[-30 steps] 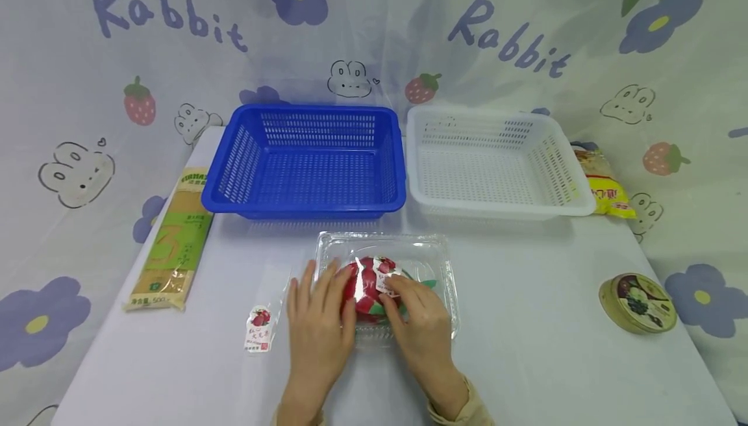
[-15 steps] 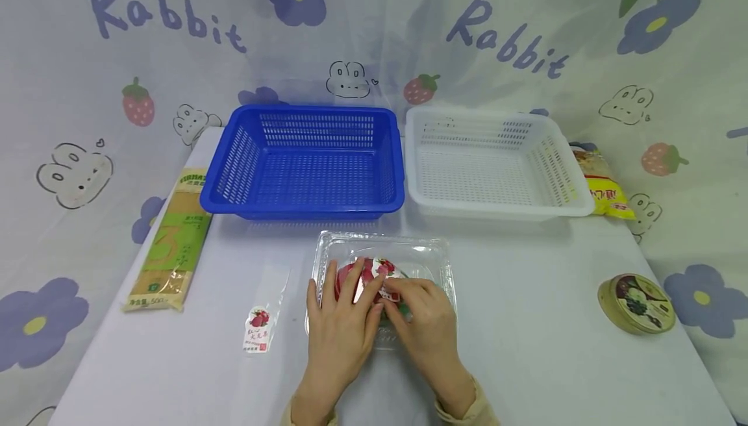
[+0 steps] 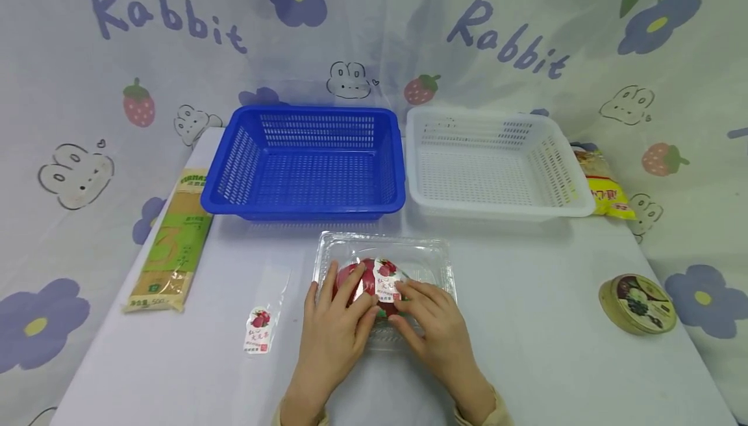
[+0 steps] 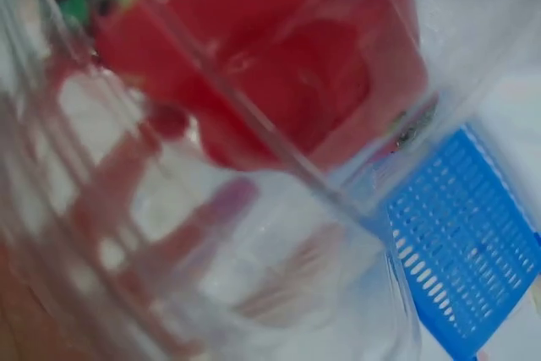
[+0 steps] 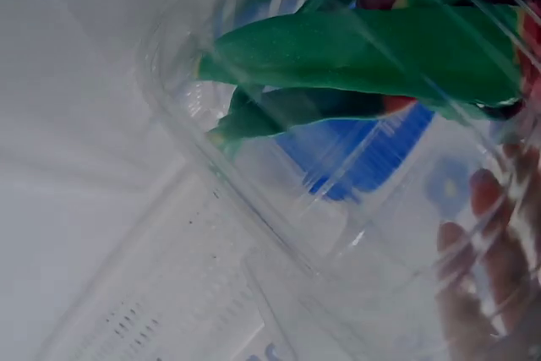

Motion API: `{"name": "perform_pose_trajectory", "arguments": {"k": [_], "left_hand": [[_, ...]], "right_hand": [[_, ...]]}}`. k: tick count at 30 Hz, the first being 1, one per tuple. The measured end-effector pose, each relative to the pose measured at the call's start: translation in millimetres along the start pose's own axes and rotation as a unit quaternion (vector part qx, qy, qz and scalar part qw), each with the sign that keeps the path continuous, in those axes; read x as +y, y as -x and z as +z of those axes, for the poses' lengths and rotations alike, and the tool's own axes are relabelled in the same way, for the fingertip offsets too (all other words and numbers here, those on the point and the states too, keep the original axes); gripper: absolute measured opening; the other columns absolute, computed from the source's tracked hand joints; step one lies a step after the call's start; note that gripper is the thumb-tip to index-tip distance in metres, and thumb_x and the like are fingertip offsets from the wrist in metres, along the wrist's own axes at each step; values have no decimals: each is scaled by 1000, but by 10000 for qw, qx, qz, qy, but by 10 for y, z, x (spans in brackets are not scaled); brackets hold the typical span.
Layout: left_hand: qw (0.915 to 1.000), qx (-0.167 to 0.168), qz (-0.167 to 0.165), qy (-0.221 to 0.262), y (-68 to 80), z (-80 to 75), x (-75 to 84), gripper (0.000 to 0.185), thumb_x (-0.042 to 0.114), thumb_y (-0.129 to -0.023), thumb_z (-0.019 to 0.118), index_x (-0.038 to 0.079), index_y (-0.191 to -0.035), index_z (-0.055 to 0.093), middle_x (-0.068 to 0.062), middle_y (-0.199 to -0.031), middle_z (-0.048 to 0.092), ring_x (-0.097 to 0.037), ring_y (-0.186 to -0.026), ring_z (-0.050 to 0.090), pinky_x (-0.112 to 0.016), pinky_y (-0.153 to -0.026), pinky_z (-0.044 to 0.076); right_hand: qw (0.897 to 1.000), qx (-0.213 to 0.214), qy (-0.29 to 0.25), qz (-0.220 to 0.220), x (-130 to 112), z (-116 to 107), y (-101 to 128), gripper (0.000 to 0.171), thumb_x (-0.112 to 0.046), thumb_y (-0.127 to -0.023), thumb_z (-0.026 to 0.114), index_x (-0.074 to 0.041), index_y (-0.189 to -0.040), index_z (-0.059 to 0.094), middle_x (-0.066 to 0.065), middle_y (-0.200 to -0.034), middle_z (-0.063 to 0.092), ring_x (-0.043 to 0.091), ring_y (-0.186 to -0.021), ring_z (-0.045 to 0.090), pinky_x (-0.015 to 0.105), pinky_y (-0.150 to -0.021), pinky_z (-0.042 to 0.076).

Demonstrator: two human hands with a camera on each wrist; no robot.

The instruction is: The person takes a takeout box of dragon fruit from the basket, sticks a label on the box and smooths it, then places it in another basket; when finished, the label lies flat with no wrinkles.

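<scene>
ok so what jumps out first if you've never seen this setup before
The eye lands first on the red fruit with green tips inside a clear plastic clamshell box at the near middle of the table, with the left hand and right hand resting on its lid. Just behind it stand two empty perforated baskets side by side, a blue basket on the left and a white basket on the right.

1. We're looking at a staged sorting table (image 3: pixel 526 348), white-covered, likely a recording setup.
2. A cartoon "Rabbit" printed cloth backdrop (image 3: pixel 175 23) is hanging behind two empty perforated plastic baskets, blue (image 3: pixel 304 205) and white (image 3: pixel 497 208).
</scene>
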State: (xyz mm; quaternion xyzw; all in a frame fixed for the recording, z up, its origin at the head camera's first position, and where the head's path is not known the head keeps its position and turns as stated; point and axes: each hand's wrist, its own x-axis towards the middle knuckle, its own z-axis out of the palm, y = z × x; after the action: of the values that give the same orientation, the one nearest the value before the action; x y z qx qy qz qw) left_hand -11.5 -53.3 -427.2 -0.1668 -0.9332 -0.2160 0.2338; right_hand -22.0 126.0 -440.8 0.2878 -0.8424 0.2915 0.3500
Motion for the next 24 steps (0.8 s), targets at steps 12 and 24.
{"name": "perform_pose_trajectory", "arguments": {"k": [12, 24], "left_hand": [[9968, 377, 263, -660, -87, 130, 112, 24, 34, -91, 51, 13, -96, 62, 0, -119, 70, -39, -123, 55, -75, -95, 34], [9883, 366, -345, -1443, -189, 233, 221, 41, 31, -89, 52, 19, -126, 65, -6, -117, 64, -34, -111, 52, -68, -89, 34]], "right_hand": [[9863, -874, 1229, 674, -80, 64, -72, 33, -25, -97, 48, -11, -119, 68, 6, -121, 70, 29, -107, 61, 43, -83, 46], [9490, -1937, 1953, 1543, -177, 97, -158, 45, -31, -96, 48, -21, -139, 54, 8, -143, 54, 38, -133, 45, 54, -101, 38]]}}
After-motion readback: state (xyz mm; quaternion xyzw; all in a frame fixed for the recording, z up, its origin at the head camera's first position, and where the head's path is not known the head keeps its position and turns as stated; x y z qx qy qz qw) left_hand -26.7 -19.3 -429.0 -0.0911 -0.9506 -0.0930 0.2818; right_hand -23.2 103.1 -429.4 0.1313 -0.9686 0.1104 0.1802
